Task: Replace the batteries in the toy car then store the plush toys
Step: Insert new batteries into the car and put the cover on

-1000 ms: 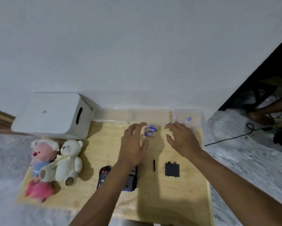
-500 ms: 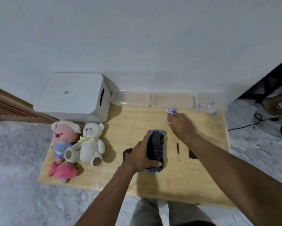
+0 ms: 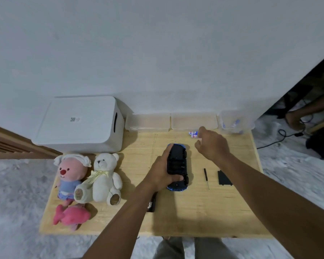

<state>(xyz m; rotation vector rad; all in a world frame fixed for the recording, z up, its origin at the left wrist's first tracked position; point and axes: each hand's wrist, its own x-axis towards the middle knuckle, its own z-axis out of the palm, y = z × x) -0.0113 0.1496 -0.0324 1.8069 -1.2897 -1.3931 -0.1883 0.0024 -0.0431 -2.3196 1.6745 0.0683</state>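
Your left hand (image 3: 161, 172) grips the toy car (image 3: 177, 165) near the middle of the counter (image 3: 194, 212). Its fingers are curled along the car's 9 o'clock side and its thumb is wrapped over the near end. The car lies belly-up with its black underside facing you and its blue body showing at both ends, nose toward 12 o'clock. Your right hand (image 3: 211, 144) hovers at about 1 o'clock from the car, fingers loosely curled, with the fingertips right at the small blue-and-white batteries (image 3: 193, 134) by the far edge. You cannot tell whether those fingers have hold of a battery or only touch them. At 3 o'clock from the car a slim screwdriver (image 3: 206, 176) lies on the wood, and just beyond it is the flat black battery cover (image 3: 224, 178), partly hidden by your right forearm. A dark remote (image 3: 151, 202) peeks out from under your left forearm at 7 o'clock. Along the 12 o'clock edge stand three clear tubs (image 3: 148, 121); the one farthest toward 3 o'clock holds something blue, too blurred to name. At 9 o'clock sit the plush toys, close together: a pink-faced doll (image 3: 71, 172), a white bear (image 3: 105, 176) touching it, and a pink fish (image 3: 71, 216) nearer you. Behind them is a closed white box (image 3: 78, 124).
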